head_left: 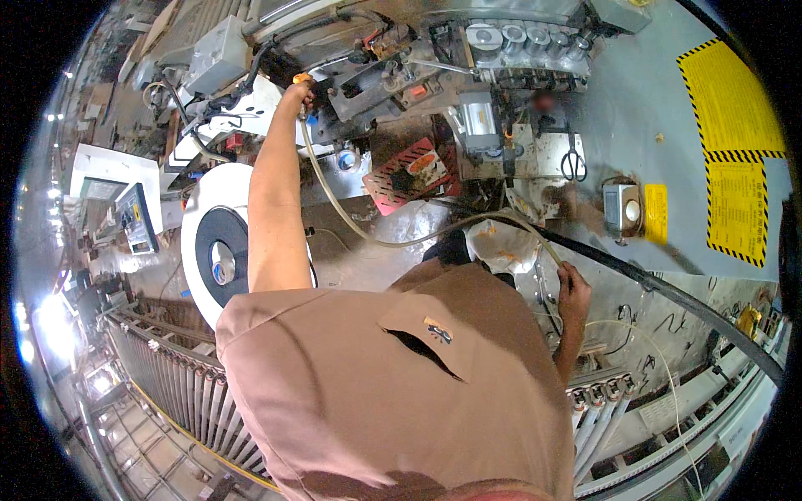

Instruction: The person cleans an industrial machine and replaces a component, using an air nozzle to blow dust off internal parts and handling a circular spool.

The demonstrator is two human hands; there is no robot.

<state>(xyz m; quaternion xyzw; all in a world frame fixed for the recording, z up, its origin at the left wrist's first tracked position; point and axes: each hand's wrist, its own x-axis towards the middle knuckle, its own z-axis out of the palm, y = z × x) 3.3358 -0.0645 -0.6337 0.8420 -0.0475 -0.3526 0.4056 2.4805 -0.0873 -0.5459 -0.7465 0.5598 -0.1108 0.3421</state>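
Observation:
My left hand [301, 97] reaches far forward over the machine, its fingers wrapped round what looks like an orange air blow gun [302, 78]. The fist hides most of the gun. From below that fist a pale translucent hose [401, 243] sags in a long curve across my front to the right. My right hand [572, 288], low at my right side, is closed round this hose. Ahead of my left hand lies the machine's dirty metal bed [368, 98], with levers and dark fittings on it.
A white disc with a black hub [205, 242] stands left of my arm. Scissors [572, 159] and a red perforated tray [388, 188] lie ahead. A thick black cable [643, 275] crosses at right. Bars in rows [175, 367] run behind me; a grey panel [635, 125] stands at right.

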